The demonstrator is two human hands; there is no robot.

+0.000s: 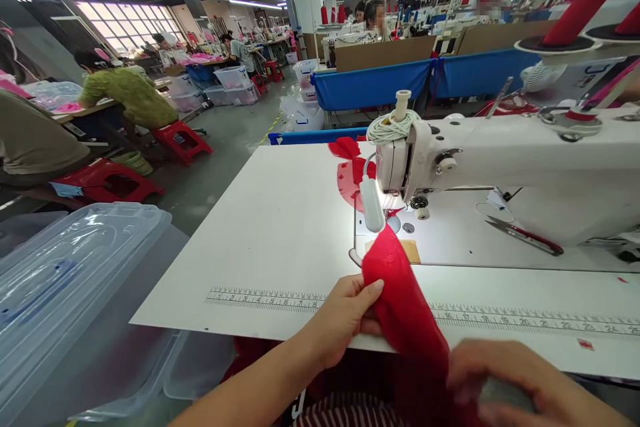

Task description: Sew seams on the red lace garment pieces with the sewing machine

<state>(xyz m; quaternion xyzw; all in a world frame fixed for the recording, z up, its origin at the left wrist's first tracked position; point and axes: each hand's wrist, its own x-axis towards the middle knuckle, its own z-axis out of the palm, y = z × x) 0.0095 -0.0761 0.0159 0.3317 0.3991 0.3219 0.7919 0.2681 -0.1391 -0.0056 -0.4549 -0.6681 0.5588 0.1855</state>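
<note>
My left hand (345, 317) pinches a piece of red fabric (397, 287) between thumb and fingers at the front edge of the white table. The fabric's narrow upper end points at the needle area of the white sewing machine (475, 153); its lower part hangs towards my lap. My right hand (505, 370), smeared by motion, is beside the lower part of the fabric, its fingers bent. Whether it grips the cloth cannot be made out. Behind the machine head lie red fabric pieces (350, 180), some of them sheer.
A printed ruler scale (265, 299) runs along the table (270, 213). Thread snips (525, 237) lie beneath the machine arm. Red thread cones (590, 0) stand at upper right. Lidded clear plastic boxes (75, 267) are at the left. Other people sit at tables further back.
</note>
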